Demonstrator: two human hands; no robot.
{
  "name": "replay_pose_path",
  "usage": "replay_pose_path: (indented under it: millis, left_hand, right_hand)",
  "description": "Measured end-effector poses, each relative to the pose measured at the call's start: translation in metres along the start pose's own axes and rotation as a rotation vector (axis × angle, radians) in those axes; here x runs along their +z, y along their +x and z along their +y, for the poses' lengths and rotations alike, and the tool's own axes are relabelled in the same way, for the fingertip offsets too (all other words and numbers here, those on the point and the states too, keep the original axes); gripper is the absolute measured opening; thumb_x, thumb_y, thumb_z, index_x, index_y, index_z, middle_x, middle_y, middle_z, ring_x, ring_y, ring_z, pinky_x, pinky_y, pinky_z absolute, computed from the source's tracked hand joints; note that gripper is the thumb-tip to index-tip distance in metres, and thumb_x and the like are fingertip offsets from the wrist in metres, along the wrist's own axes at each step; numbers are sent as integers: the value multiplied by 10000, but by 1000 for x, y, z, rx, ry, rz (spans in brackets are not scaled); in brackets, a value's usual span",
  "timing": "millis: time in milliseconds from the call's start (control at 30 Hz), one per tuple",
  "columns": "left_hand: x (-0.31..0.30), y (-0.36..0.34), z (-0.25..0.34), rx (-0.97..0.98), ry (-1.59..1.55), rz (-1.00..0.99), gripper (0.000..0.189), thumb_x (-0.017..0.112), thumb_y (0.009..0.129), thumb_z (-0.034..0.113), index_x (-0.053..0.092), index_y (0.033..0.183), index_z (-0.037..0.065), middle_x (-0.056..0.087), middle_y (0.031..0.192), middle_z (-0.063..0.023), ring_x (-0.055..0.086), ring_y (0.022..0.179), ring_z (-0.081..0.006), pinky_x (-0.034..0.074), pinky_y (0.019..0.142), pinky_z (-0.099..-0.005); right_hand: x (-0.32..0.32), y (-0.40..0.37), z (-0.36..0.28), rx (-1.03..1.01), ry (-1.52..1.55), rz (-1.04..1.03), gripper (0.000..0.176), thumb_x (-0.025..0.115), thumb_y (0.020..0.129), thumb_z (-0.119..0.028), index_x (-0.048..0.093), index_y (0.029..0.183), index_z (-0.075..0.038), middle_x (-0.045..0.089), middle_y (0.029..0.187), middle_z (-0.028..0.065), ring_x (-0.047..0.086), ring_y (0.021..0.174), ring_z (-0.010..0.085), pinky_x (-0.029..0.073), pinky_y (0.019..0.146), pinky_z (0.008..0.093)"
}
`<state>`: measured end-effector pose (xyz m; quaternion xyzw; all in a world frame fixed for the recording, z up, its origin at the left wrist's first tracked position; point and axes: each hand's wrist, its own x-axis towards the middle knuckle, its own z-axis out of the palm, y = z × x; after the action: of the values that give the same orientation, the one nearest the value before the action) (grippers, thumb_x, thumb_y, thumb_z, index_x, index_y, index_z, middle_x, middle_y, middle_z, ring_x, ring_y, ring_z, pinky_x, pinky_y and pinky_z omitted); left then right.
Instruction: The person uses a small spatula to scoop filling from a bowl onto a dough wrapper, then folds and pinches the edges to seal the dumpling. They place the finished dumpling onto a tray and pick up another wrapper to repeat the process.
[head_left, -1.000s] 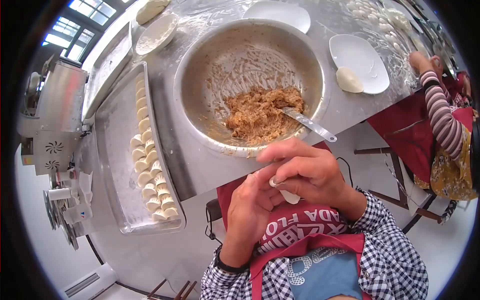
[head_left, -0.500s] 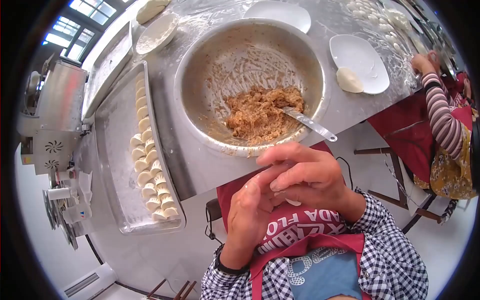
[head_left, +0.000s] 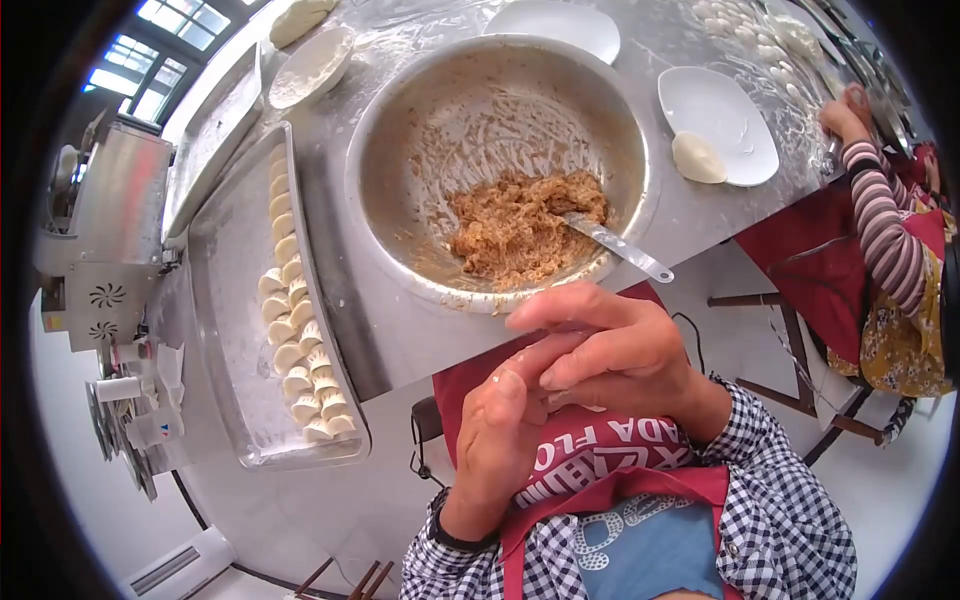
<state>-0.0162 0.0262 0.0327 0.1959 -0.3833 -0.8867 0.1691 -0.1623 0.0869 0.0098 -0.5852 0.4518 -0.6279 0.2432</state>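
Metal table (head_left: 420, 358), steel bowl (head_left: 355, 190), tray (head_left: 228, 330), white plates (head_left: 745, 130)

I am working in what looks like a food-preparation kitchen: a floured metal table (head_left: 340, 200) is carrying a large metal bowl (head_left: 395, 130) of filling (head_left: 525, 230), and a tray (head_left: 235, 300) is holding rows of dumplings (head_left: 297, 345). Beside me a co-worker (head_left: 895, 240) is handling things at the same table, and I am wearing a red apron (head_left: 600, 470).

Paned window (head_left: 185, 18) at upper left, metal appliance (head_left: 130, 275) (two round vents (head_left: 108, 293)) below, wooden stool (head_left: 796, 350), striped sleeve (head_left: 884, 230) at right
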Motion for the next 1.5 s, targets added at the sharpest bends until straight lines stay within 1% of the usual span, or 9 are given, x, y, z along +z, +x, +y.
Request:
replay_pose_path:
  millis: [67, 500, 667, 800, 900, 1100, 1167, 1400, 1500]
  left_hand:
    - [2, -1, -1, -4, -11, 37, 540, 266, 947, 351, 370, 1247, -86, 446, 1239, -196, 459, 1142, -296, 369, 966, -416]
    - [-4, 4, -5, -10, -270, -10, 412, 314, 949, 262, 416, 1183, -61, 441, 1236, -187, 465, 1127, -247, 383, 937, -374]
    - [-5, 5, -5, -25, -327, 28, 335, 335, 944, 200, 427, 1167, -32, 453, 1217, -171, 472, 1109, -228, 386, 934, -376]
    - [-9, 6, -11, 0, -379, -3, 302, 365, 936, 155, 421, 1180, -14, 472, 1190, -152, 486, 1087, -214, 400, 923, -370]
    - [-10, 7, -8, -89, -336, -5, 304, 370, 935, 147, 420, 1189, -12, 479, 1183, -149, 491, 1086, -212, 413, 911, -366]
    - [-6, 7, -6, -37, -329, 56, 318, 378, 937, 144, 419, 1206, -21, 458, 1236, -159, 484, 1113, -227, 411, 924, -376]
    - [-7, 7, -7, -61, -321, 65, 325, 379, 937, 144, 415, 1212, -24, 450, 1248, -165, 484, 1113, -232, 407, 930, -379]
    - [-7, 10, -6, -27, -428, 5, 333, 375, 936, 142, 412, 1214, -37, 438, 1265, -181, 464, 1148, -254, 398, 953, -391]
    - [-11, 9, -10, -77, -418, 25, 330, 370, 937, 141, 413, 1215, -32, 456, 1245, -179, 476, 1133, -249, 410, 937, -384]
  right_hand:
    - [1, 3, 2, -75, -17, 4, 149, 708, 639, -4, 625, 760, -28, 551, 1120, 142, 578, 943, 232, 488, 765, 319]
    - [9, -11, 8, 68, 172, 137, 225, 718, 622, 7, 659, 832, -51, 540, 1130, 159, 572, 980, 231, 515, 697, 273]
    - [7, 5, -10, 75, -86, 161, 167, 694, 638, 10, 650, 793, -36, 558, 1099, 157, 573, 976, 221, 506, 711, 282]
    - [3, -8, 3, 90, 39, 96, 217, 726, 676, -50, 650, 877, -24, 531, 1135, 204, 550, 1009, 267, 499, 740, 323]
    - [-3, -3, 8, -118, -144, 20, 221, 732, 673, -72, 651, 875, -33, 531, 1148, 192, 558, 998, 264, 484, 761, 332]
    - [4, 2, -5, 75, -118, 152, 189, 723, 658, -44, 646, 829, -24, 565, 1078, 186, 571, 952, 276, 491, 740, 325]
    - [-1, -2, 4, -79, -157, 87, 216, 729, 647, -56, 648, 845, -26, 573, 1056, 189, 571, 950, 278, 494, 730, 321]
    - [4, 3, -2, 15, -167, 187, 111, 674, 650, -26, 635, 753, -29, 591, 1024, 156, 587, 938, 268, 479, 759, 329]
    - [-1, 1, 6, -143, -205, 78, 205, 730, 644, -47, 632, 822, -17, 577, 1058, 173, 573, 942, 278, 497, 724, 322]
